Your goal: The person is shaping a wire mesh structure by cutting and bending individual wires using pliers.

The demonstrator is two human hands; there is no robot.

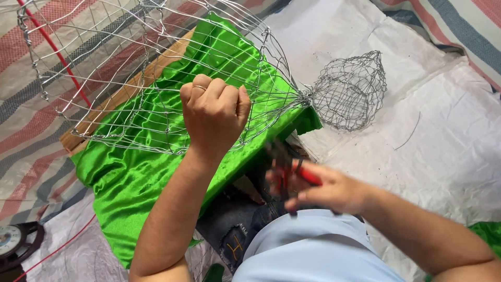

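A large wire mesh frame, shaped like a fish with a small mesh tail, lies over shiny green cloth on a wooden board. My left hand is a closed fist gripping the wires of the frame near its middle, a ring on one finger. My right hand, blurred by motion, holds red-handled pliers below the frame's narrow end, close to my lap.
A white plastic sheet covers the floor to the right, with a loose bit of wire on it. Striped tarp lies at the left. A round dial scale sits at bottom left, with a red cord near it.
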